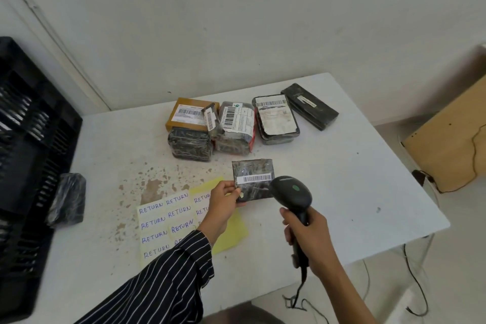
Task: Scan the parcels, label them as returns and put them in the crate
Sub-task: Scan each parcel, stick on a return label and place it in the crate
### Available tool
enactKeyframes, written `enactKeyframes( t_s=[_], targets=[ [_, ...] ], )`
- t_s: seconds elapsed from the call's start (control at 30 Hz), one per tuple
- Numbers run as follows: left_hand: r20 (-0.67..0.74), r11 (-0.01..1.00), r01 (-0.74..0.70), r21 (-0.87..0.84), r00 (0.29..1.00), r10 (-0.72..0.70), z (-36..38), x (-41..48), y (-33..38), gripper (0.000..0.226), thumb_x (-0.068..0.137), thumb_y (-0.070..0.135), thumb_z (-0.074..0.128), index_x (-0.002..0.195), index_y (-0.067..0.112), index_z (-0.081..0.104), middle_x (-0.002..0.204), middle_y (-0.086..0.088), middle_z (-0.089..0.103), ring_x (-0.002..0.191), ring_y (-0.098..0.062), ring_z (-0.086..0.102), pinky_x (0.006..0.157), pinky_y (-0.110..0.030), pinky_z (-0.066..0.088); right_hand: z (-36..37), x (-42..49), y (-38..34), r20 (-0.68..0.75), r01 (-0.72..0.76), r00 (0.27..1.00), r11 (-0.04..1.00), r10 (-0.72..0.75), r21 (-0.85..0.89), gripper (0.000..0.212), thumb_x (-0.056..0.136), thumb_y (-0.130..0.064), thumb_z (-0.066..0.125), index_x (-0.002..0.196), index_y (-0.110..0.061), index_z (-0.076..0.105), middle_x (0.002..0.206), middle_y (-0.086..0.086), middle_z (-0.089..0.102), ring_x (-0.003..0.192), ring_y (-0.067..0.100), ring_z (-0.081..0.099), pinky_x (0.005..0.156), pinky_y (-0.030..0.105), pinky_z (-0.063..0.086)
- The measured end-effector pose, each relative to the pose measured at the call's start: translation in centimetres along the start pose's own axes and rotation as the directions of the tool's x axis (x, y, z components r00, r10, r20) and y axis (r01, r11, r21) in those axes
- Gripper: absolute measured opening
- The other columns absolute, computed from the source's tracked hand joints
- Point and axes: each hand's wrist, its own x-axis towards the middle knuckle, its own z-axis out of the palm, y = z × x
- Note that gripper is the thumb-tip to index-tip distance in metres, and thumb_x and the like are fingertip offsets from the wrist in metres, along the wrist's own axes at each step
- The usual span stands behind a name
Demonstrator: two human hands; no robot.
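Left hand (223, 200) and right hand (310, 239) are both busy, so we go L to R. Far left, the black crate (31, 139) sits at the tabletop (342, 179) edge w/ one wrapped parcel (68, 198) lying just beside it, not inside. Next, the sheet of RETURN labels (165, 221) lies flat over a yellow sheet (234, 231), partly hidden by our left forearm. Our left hand pinches the flat black parcel (253, 173) at its lower-left corner, thumb on top, barcode strip (253, 179) facing us; we can't tell if it's lifted or resting on the tabletop. Just right of that, the scanner (290, 193) head overlaps the parcel's lower-right corner in our view. Our right hand is wrapped round the scanner's handle, cable (299, 294) hanging off the tabletop edge. We judge the step in hand is the scan; labelling & crating come after. To do it well we'd back the scanner off a touch, aim it square at the barcode strip, hold the parcel steady so the crinkly wrap doesn't glare, & keep our thumb off the bars. The parcel sits up & right of the left hand, up & left of the right hand, between the two. Behind it, the pile (234, 126) of other parcels sits mid-tabletop, well apart from both hands. A cardboard box (452, 144) stands off the tabletop, far right.
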Motion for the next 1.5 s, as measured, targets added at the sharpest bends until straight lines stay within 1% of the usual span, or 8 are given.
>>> enactKeyframes(
  t_s=[0.57, 0.83, 1.0, 1.13, 1.27, 1.4, 1.47, 1.5],
  targets=[
    [-0.031, 0.998, 0.055, -0.039, 0.998, -0.056, 0.3, 0.6, -1.1, 0.013, 0.094, 0.001, 0.052, 0.107, 0.004, 0.052, 0.115, -0.018, 0.059, 0.086, -0.02, 0.062, 0.064, -0.022, 0.055, 0.9, -2.2, 0.4, 0.093, -0.039, 0.995, 0.999, 0.039, -0.006, 0.022, 0.088, -0.02, 0.063, 0.084, 0.001, 0.058, 0.051, 0.001, 0.055, 0.047, 0.014, 0.05, 0.052, 0.024, 0.044],
    [-0.023, 0.998, 0.061, -0.013, 0.998, -0.061, 0.6, 0.6, -1.4, 0.021, 0.095, 0.001, 0.051, 0.116, 0.0, 0.051, 0.118, -0.016, 0.057, 0.102, -0.023, 0.058, 0.063, -0.021, 0.056, 1.0, -2.4, 0.3, 0.078, -0.016, 0.997, 0.999, 0.019, -0.041, 0.02, 0.088, -0.022, 0.063, 0.087, -0.002, 0.058, 0.052, 0.002, 0.055, 0.047, 0.012, 0.051, 0.054, 0.023, 0.046],
    [-0.007, 0.992, 0.072, 0.106, 0.997, -0.072, 0.9, 0.6, -2.1, 0.021, 0.094, 0.007, 0.056, 0.114, 0.005, 0.052, 0.116, -0.011, 0.057, 0.102, -0.02, 0.054, 0.096, -0.041, 0.049, -0.6, 1.1, 2.4, -0.069, 0.093, 0.991, 0.949, -0.119, -0.302, 0.022, 0.088, -0.018, 0.065, 0.101, -0.013, 0.048, 0.088, 0.002, 0.058, 0.075, 0.015, 0.056, 0.061, 0.021, 0.043],
    [0.046, 0.982, 0.032, 0.188, 0.998, -0.041, 1.8, -0.2, -2.8, 0.018, 0.094, 0.006, 0.055, 0.111, 0.004, 0.058, 0.097, -0.005, 0.06, 0.092, -0.018, 0.056, 0.088, -0.032, 0.05, -3.4, 6.4, 5.6, -0.204, 0.091, 0.948, 0.82, -0.246, -0.565, 0.034, 0.088, -0.003, 0.06, 0.115, 0.007, 0.042, 0.106, 0.021, 0.045, 0.08, 0.028, 0.049, 0.069, 0.035, 0.042],
    [0.142, 0.888, -0.146, 0.437, 0.986, 0.092, 1.5, -1.0, -2.8, 0.009, 0.095, 0.013, 0.054, 0.097, 0.017, 0.062, 0.092, -0.002, 0.056, 0.099, -0.021, 0.055, 0.093, -0.032, 0.048, -5.3, 10.1, 7.7, -0.332, -0.059, 0.9, 0.676, -0.282, -0.735, 0.036, 0.086, -0.002, 0.061, 0.111, 0.016, 0.044, 0.099, 0.034, 0.047, 0.071, 0.044, 0.052, 0.059, 0.043, 0.04],
    [0.185, 0.734, -0.344, 0.585, 0.938, 0.292, -1.6, -1.6, -2.5, 0.029, 0.094, 0.014, 0.055, 0.123, 0.012, 0.055, 0.118, -0.005, 0.051, 0.095, -0.011, 0.05, 0.081, -0.017, 0.039, -5.1, 11.0, 8.5, -0.357, -0.108, 0.864, 0.562, -0.355, -0.82, 0.039, 0.074, 0.006, 0.071, 0.103, 0.015, 0.048, 0.084, 0.033, 0.05, 0.059, 0.042, 0.052, 0.052, 0.04, 0.039],
    [0.211, 0.625, -0.436, 0.647, 0.891, 0.403, -4.4, -1.8, -2.8, 0.028, 0.093, 0.01, 0.055, 0.121, 0.012, 0.056, 0.12, -0.002, 0.049, 0.105, -0.012, 0.048, 0.087, -0.019, 0.038, -4.4, 10.7, 9.0, -0.396, -0.145, 0.819, 0.519, -0.414, -0.842, 0.056, 0.067, 0.005, 0.076, 0.112, 0.016, 0.045, 0.09, 0.038, 0.051, 0.069, 0.047, 0.054, 0.059, 0.048, 0.044],
    [0.222, 0.561, -0.465, 0.685, 0.866, 0.447, -6.1, -1.8, -3.3, 0.028, 0.092, 0.007, 0.054, 0.119, 0.012, 0.056, 0.121, 0.0, 0.048, 0.11, -0.012, 0.046, 0.09, -0.02, 0.038, -3.8, 10.4, 8.9, -0.423, -0.159, 0.797, 0.525, -0.432, -0.836, 0.068, 0.068, 0.001, 0.076, 0.123, 0.017, 0.04, 0.104, 0.042, 0.049, 0.086, 0.051, 0.052, 0.072, 0.054, 0.044]
  ],
)
